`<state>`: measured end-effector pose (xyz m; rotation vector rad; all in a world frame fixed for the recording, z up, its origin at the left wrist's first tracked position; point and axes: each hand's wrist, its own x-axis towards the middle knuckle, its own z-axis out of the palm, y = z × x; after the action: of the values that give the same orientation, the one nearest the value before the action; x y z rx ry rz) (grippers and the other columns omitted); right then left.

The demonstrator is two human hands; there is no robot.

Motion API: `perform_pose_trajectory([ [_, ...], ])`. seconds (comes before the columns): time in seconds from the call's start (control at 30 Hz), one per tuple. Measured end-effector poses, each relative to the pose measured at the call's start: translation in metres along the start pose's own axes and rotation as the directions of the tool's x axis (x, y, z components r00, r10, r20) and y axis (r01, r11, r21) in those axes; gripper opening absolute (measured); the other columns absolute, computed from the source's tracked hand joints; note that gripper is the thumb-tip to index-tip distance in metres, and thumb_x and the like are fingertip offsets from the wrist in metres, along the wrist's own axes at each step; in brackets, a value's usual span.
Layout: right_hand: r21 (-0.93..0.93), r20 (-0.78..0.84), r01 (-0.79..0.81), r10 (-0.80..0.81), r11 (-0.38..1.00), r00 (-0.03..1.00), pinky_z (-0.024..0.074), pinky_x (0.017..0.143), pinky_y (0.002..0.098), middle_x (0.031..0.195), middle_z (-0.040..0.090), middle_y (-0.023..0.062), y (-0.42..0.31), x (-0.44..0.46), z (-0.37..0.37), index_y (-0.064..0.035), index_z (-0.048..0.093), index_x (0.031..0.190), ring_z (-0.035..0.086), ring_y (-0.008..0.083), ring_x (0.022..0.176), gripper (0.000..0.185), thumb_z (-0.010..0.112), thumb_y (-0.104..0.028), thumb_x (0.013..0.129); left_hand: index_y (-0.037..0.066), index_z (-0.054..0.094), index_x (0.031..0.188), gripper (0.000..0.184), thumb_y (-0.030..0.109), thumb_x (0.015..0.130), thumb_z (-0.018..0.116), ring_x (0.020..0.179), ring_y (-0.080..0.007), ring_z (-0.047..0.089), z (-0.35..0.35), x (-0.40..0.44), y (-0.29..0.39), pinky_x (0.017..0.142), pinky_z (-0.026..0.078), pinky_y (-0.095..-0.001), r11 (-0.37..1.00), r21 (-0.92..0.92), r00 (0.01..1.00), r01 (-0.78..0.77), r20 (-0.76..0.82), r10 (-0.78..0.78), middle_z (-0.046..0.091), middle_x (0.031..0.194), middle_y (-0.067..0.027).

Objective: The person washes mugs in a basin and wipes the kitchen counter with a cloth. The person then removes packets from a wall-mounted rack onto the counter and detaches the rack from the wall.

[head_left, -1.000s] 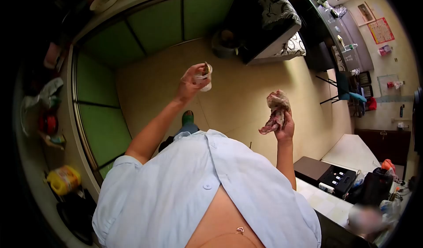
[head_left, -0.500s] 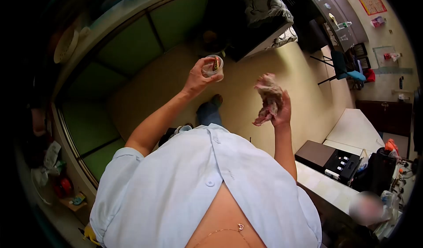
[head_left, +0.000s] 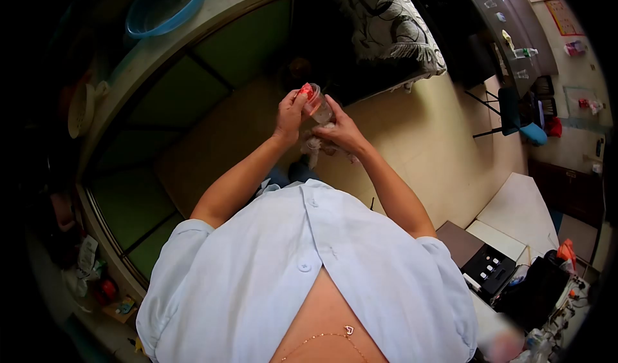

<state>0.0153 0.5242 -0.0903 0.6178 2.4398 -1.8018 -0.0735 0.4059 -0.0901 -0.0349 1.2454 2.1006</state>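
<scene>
Both hands have come together: half a second ago the cloth point(head_left: 312, 148) was held off to the right, well apart from the clear cup point(head_left: 322, 113), and now it hangs right under it. The left hand point(head_left: 290, 118) sits on the left of the cup, and the right hand point(head_left: 342, 132) has swung in on the right.

The cup is in the middle, between the two hands, out in front of the person and above the floor point(head_left: 418, 160). It leans. Its long way runs from far left, where its mouth looks to be, down to near right, where its bottom is. A red piece point(head_left: 307, 91) shows at the mouth, on the far left side.

So the left hand is nearer to the mouth and the red piece, and the right hand is nearer to the bottom. The left fingers are pinched together on the red piece; whether they also squeeze the rim, one cannot tell. The right fingers are bent around the cup's right side and bottom, with the cloth bunched in that hand and hanging toward the near side.

Farther off, past the hands, hangs a black and white cover point(head_left: 386, 18).
</scene>
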Motion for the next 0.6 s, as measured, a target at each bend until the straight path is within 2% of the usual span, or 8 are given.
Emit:
perform_pose_trajectory([
  [0.03, 0.000, 0.011, -0.006, 0.006, 1.000, 1.000, 0.0441, 0.074, 0.0243, 0.097, 0.057, 0.0097, 0.002, 0.010, 0.001, -0.0064, 0.033, 0.128, 0.054, 0.0141, 0.085, 0.075, 0.070, -0.020, 0.065, 0.003, 0.053, 0.099, 0.018, 0.015, 0.085, 0.050, 0.078, -0.0077, 0.053, -0.003, 0.010, -0.007, 0.068, 0.046, -0.0207, 1.000, -0.004, 1.000, 0.004, -0.011, -0.004, 0.054, 0.090, -0.0011],
  [0.1, 0.318, 0.008, -0.156, 0.162, 0.935, 0.987, 0.0440, 0.074, 0.0242, 0.097, 0.057, 0.0073, 0.007, 0.025, 0.003, -0.0059, 0.041, 0.121, 0.054, 0.0134, 0.085, 0.062, 0.069, -0.018, 0.067, 0.001, 0.052, 0.101, 0.020, 0.013, 0.084, 0.053, 0.080, -0.0081, 0.053, -0.007, 0.027, -0.017, 0.068, 0.046, -0.0205, 0.981, 0.149, 0.987, -0.125, -0.084, 0.139, 0.052, 0.095, -0.0024],
  [0.13, 0.322, -0.021, -0.181, 0.198, 0.929, 0.980, 0.0439, 0.073, 0.0238, 0.097, 0.057, 0.0055, 0.010, 0.031, 0.003, -0.0059, 0.046, 0.115, 0.054, 0.0125, 0.085, 0.053, 0.068, -0.017, 0.068, 0.004, 0.051, 0.105, 0.024, 0.017, 0.084, 0.054, 0.082, -0.0070, 0.055, -0.011, 0.034, -0.016, 0.068, 0.047, -0.0206, 0.979, 0.181, 0.989, -0.097, -0.091, 0.115, 0.058, 0.095, -0.0013],
  [0.27, 0.325, -0.046, -0.198, 0.224, 0.925, 0.973, 0.0442, 0.074, 0.0250, 0.095, 0.058, 0.0065, 0.037, 0.053, 0.006, -0.0060, 0.046, 0.116, 0.054, 0.0144, 0.085, 0.056, 0.069, -0.020, 0.068, 0.006, 0.051, 0.104, 0.023, 0.020, 0.087, 0.050, 0.077, -0.0060, 0.054, -0.023, 0.073, -0.002, 0.064, 0.046, -0.0199, 0.956, 0.286, 0.964, -0.060, -0.234, 0.130, 0.057, 0.091, -0.0004],
  [0.37, 0.189, -0.105, -0.272, 0.295, 0.944, 0.950, 0.0440, 0.075, 0.0269, 0.096, 0.058, 0.0075, 0.046, 0.069, 0.003, -0.0069, 0.047, 0.115, 0.055, 0.0162, 0.084, 0.055, 0.070, -0.023, 0.068, 0.006, 0.051, 0.095, 0.018, 0.021, 0.088, 0.046, 0.072, -0.0080, 0.053, -0.029, 0.094, 0.034, 0.063, 0.051, -0.0257, 0.985, 0.171, 0.967, -0.021, -0.245, 0.063, 0.054, 0.081, -0.0006],
  [0.47, 0.264, -0.137, -0.334, 0.377, 0.905, 0.916, 0.0437, 0.079, 0.0298, 0.107, 0.054, 0.0146, 0.050, 0.094, 0.004, -0.0040, 0.040, 0.122, 0.055, 0.0224, 0.093, 0.071, 0.072, -0.032, 0.065, 0.005, 0.050, 0.092, 0.015, 0.019, 0.086, 0.050, 0.074, -0.0091, 0.054, -0.046, 0.126, 0.052, 0.064, 0.052, -0.0270, 0.980, 0.192, 0.982, 0.044, -0.189, -0.007, 0.054, 0.084, -0.0027],
  [0.53, 0.093, -0.237, -0.573, 0.577, 0.814, 0.781, 0.0411, 0.086, 0.0321, 0.119, 0.045, 0.0218, 0.053, 0.110, 0.007, 0.0013, 0.028, 0.128, 0.049, 0.0276, 0.105, 0.092, 0.072, -0.042, 0.060, 0.005, 0.050, 0.092, 0.014, 0.017, 0.085, 0.053, 0.075, -0.0095, 0.054, -0.048, 0.136, 0.062, 0.065, 0.052, -0.0267, 0.977, 0.202, 0.983, 0.074, -0.182, -0.037, 0.054, 0.084, -0.0030],
  [0.6, 0.086, -0.207, -0.568, 0.572, 0.818, 0.793, 0.0392, 0.089, 0.0330, 0.121, 0.042, 0.0239, 0.066, 0.121, 0.006, 0.0033, 0.023, 0.129, 0.046, 0.0295, 0.109, 0.099, 0.072, -0.045, 0.058, 0.004, 0.051, 0.092, 0.015, 0.011, 0.081, 0.058, 0.077, -0.0105, 0.055, -0.050, 0.148, 0.074, 0.066, 0.052, -0.0259, 0.969, 0.229, 0.989, 0.090, -0.134, -0.060, 0.055, 0.085, -0.0030],
])
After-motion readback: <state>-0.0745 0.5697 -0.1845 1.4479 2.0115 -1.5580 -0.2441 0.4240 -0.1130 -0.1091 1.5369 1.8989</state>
